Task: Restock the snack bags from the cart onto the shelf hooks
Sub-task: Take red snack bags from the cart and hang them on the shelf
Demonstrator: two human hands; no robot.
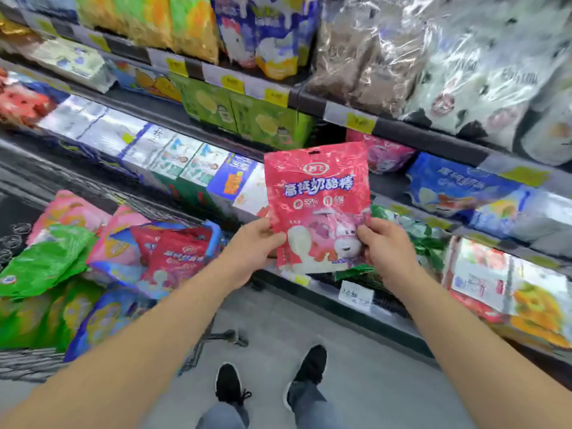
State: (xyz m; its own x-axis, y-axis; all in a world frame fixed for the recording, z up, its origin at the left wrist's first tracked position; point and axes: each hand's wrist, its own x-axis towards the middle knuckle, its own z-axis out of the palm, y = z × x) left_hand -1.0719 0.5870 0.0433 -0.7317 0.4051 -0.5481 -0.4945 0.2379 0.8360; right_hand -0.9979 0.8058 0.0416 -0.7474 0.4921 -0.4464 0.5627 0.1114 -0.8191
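I hold a red snack bag (315, 193) upright in front of the shelves, with a hang hole at its top edge. My left hand (257, 246) grips its lower left edge and my right hand (383, 246) pinches its lower right edge. Behind the bag's top, more pink-red bags (383, 154) sit on the shelf. At the left, the cart (28, 363) holds several bags: green, pink, blue and another red bag (176, 252).
Shelves (433, 140) run from upper left to right, packed with boxes and bags, with yellow price tags on their edges. A lower shelf edge with a white price label (356, 294) lies under my right hand. Grey floor and my black shoes are below.
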